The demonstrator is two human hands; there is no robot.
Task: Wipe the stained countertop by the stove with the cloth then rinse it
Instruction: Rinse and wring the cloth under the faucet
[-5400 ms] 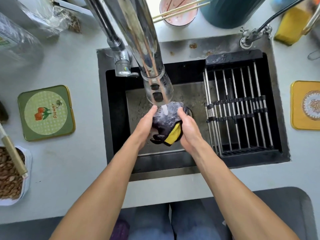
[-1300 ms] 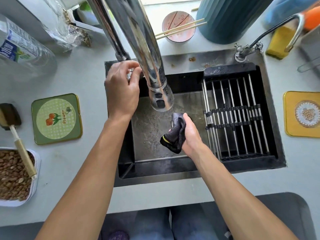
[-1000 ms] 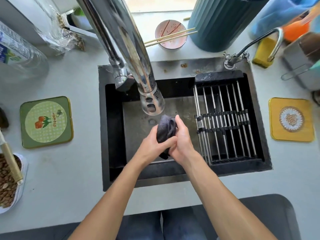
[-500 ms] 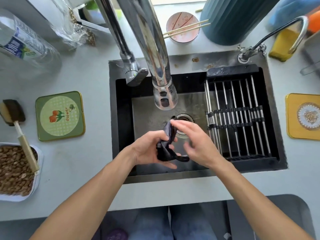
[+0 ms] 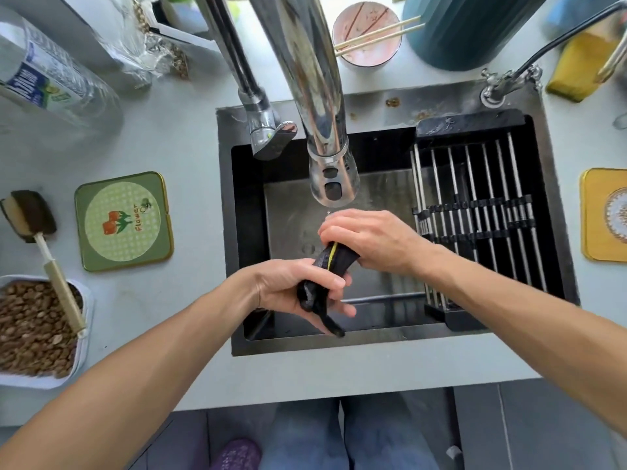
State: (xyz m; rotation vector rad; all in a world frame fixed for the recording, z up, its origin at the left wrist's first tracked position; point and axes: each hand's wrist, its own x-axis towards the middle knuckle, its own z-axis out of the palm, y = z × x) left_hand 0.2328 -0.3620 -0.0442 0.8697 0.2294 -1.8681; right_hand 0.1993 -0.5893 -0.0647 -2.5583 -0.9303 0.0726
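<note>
A dark cloth (image 5: 328, 266) with a yellow edge is twisted into a tight roll over the black sink (image 5: 251, 232). My left hand (image 5: 291, 286) grips its lower end and my right hand (image 5: 369, 242) grips its upper end, the fingers curled round it. A loose tail of the cloth hangs below my left hand. The chrome tap spout (image 5: 330, 171) ends just above my right hand, and no water stream shows. The tap lever (image 5: 271, 137) stands to the left of the spout.
A metal drying rack (image 5: 475, 212) fills the sink's right side. On the counter left lie a green coaster (image 5: 124, 220), a brush (image 5: 44, 252), a tray of nuts (image 5: 30, 330) and a water bottle (image 5: 51, 83). A yellow coaster (image 5: 607, 215) lies right; a bowl with chopsticks (image 5: 368, 32) stands behind.
Water ran over the cloth earlier; my left hand then reached to the tap lever and the flow stopped. Both hands have since closed on the cloth and twisted it into a roll.
</note>
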